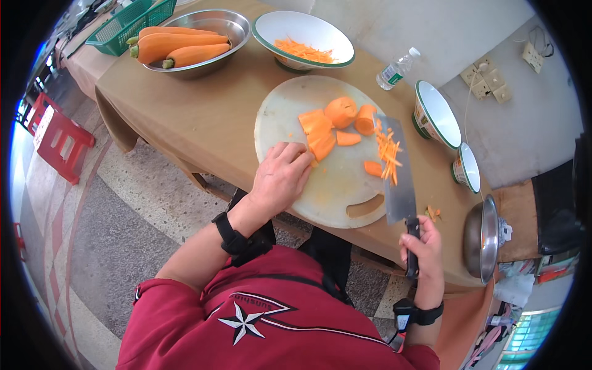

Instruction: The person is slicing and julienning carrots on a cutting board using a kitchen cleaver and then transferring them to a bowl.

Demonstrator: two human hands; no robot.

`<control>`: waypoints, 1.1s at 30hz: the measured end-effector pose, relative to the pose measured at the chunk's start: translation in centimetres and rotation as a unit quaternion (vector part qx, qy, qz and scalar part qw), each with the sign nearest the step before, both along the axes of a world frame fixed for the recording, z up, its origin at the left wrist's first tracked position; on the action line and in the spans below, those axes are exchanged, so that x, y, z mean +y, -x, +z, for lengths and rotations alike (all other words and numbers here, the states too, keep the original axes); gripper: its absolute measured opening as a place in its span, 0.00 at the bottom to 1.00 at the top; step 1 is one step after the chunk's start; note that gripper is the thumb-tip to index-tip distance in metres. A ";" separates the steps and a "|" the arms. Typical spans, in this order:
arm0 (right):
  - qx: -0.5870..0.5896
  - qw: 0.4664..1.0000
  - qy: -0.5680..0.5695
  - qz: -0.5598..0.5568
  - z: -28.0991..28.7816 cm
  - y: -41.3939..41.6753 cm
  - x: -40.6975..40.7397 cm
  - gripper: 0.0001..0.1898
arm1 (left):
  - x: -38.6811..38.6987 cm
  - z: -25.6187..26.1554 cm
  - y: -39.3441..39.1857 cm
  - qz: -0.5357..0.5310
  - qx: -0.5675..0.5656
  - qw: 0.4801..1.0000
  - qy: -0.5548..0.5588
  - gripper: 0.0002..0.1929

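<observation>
My right hand (423, 245) grips the black handle of a cleaver (400, 166), whose broad blade lies flat at the right side of a round white cutting board (277, 106). Thin orange strips (391, 155) lie on the blade. My left hand (283, 175) rests at the board's near left edge, its fingertips against the lower end of several overlapping orange slices (317, 127); whether it pinches them is hidden. Behind them stand a thick orange chunk (341, 112) and a smaller one (365, 119). Two loose pieces (348, 138) (373, 168) lie farther right.
A steel bowl (203, 69) with whole orange vegetables (178, 46) and a white bowl (319, 23) of orange shreds (305, 50) stand behind the board. A plastic bottle (393, 71), two white bowls (439, 115) (468, 169) and a steel basin (488, 240) stand rightward.
</observation>
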State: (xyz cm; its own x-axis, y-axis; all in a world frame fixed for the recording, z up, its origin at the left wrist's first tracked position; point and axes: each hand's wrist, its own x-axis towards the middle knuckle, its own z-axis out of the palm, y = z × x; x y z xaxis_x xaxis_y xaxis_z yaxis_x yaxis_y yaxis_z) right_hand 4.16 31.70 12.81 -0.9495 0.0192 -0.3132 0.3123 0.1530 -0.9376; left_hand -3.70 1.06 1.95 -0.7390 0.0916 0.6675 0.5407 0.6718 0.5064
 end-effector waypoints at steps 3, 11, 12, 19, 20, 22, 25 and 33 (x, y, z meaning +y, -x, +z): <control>0.029 0.999 -0.019 0.020 1.7 3.4 -0.4 0.19 | 0.0 0.0 0.0 -0.004 -0.005 1.000 -0.005 0.10; 0.114 0.992 -0.041 0.040 4.8 13.2 -5.1 0.19 | -0.1 -0.4 -0.1 -0.011 0.006 1.000 0.002 0.10; 0.116 0.991 -0.040 0.045 5.0 14.1 -5.9 0.19 | -0.1 -0.4 -0.1 -0.012 0.009 1.000 0.003 0.10; 0.219 0.958 -0.180 0.049 5.2 20.4 -11.8 0.21 | -0.1 -0.3 -0.1 -0.010 0.017 1.000 -0.005 0.12; 0.231 0.946 -0.219 0.053 5.0 21.5 -12.0 0.20 | -0.1 -0.2 -0.1 -0.012 0.018 1.000 -0.006 0.12; 0.286 0.909 -0.296 0.061 4.9 22.9 -12.9 0.20 | -0.1 -0.1 -0.1 -0.012 0.020 1.000 -0.010 0.13; 0.366 0.809 -0.454 0.069 4.7 22.8 -14.7 0.20 | -0.2 -0.3 -0.1 -0.017 0.022 0.999 -0.017 0.13; 0.502 0.570 -0.630 0.158 1.5 22.2 -16.2 0.20 | -0.3 -0.4 -0.1 -0.031 0.016 0.999 -0.023 0.14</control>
State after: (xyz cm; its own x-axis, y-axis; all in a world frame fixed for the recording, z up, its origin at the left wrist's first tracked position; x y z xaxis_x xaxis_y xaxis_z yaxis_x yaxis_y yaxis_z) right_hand -18.00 15.53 14.36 -0.6563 -0.5942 0.4650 -0.5157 0.8031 0.2984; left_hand -3.55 0.79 1.52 -0.7114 0.1052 0.6949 0.5964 0.6134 0.5177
